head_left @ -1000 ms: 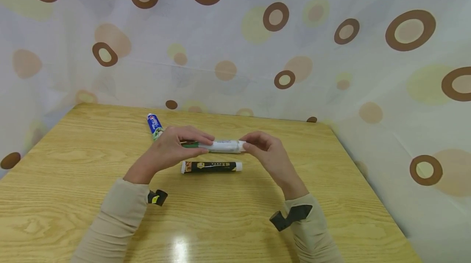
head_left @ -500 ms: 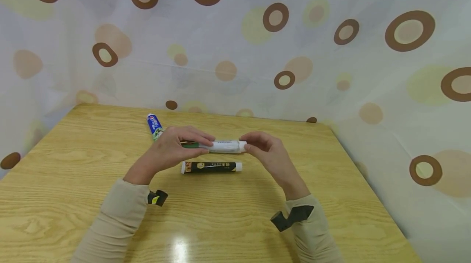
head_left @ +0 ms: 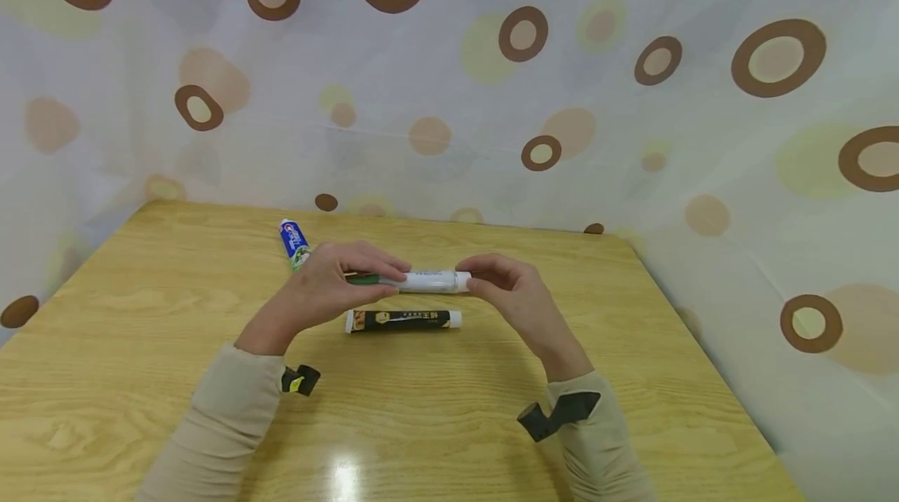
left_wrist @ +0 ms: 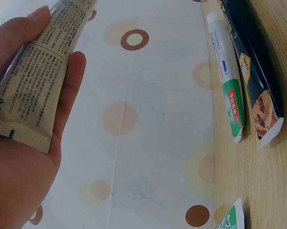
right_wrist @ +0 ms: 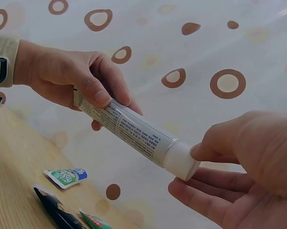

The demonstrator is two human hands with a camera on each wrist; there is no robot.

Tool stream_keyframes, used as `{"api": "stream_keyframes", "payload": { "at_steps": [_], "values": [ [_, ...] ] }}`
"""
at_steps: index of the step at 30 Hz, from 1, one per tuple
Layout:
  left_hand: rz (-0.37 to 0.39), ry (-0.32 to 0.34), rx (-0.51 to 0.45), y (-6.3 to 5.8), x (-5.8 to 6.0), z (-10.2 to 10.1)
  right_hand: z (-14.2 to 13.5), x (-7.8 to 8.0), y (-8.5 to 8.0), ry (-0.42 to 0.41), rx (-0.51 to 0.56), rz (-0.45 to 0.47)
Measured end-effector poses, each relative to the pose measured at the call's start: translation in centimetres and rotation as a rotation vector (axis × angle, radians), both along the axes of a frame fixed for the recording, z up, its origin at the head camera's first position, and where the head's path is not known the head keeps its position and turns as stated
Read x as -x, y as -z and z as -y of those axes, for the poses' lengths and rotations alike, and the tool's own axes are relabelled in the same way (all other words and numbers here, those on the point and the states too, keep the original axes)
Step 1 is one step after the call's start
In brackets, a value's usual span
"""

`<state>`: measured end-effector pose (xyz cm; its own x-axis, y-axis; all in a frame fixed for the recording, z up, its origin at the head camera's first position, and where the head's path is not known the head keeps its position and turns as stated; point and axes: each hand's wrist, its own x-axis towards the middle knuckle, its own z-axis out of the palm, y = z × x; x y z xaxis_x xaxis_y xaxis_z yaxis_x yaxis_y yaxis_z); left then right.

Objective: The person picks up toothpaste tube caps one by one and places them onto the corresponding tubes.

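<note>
A toothpaste tube point(right_wrist: 129, 129) with small print on its back is held between both hands. My left hand point(head_left: 326, 283) grips its flat end, thumb on one side and fingers on the other. At the other end my right hand point(head_left: 513, 295) pinches the white cap point(right_wrist: 180, 160) between thumb and fingertips; the cap is on the tube. In the right wrist view the tube is held up above the tabletop. A black toothpaste tube point(head_left: 403, 319) lies in front of it. Beside the black one is a white and green tube point(left_wrist: 228, 81), mostly hidden behind the hands in the head view.
A blue and green toothpaste tube point(head_left: 293, 240) lies at the back left, partly behind the left hand. The wooden table point(head_left: 421, 408) ends at a patterned curtain point(head_left: 449, 80) at the back and right. Both forearms have dark wrist devices.
</note>
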<state>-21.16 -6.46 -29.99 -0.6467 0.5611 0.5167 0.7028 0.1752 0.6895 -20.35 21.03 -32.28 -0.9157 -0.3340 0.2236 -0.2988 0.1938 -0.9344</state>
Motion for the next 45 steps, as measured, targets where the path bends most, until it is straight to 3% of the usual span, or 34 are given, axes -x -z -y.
{"api": "stream_keyframes", "payload": {
  "at_steps": [8,14,21,27,31,35,42,45],
  "values": [
    [-0.013,0.006,-0.006,0.1,0.0,-0.1,0.0,0.0,0.0,0.009,-0.015,0.007],
    [0.010,0.001,0.001,0.1,0.0,0.0,0.1,0.0,0.0,-0.031,-0.016,0.031],
    [0.005,0.006,0.001,0.1,-0.1,-0.1,0.1,0.0,0.2,0.009,-0.021,0.015],
    [0.007,-0.001,-0.001,0.1,-0.2,0.0,0.1,0.0,0.2,-0.052,0.034,0.040],
    [-0.017,0.008,-0.010,0.8,0.5,0.1,0.0,0.0,0.2,-0.083,0.029,0.052],
    [-0.033,0.021,-0.013,2.0,1.7,0.2,-0.1,0.0,0.2,-0.053,-0.008,0.039],
    [0.014,-0.001,0.010,0.0,-0.2,0.0,-0.1,0.0,0.1,-0.008,-0.031,0.014],
    [-0.006,0.009,-0.007,0.3,0.1,0.0,-0.2,0.1,0.1,-0.048,-0.010,0.014]
  ]
}}
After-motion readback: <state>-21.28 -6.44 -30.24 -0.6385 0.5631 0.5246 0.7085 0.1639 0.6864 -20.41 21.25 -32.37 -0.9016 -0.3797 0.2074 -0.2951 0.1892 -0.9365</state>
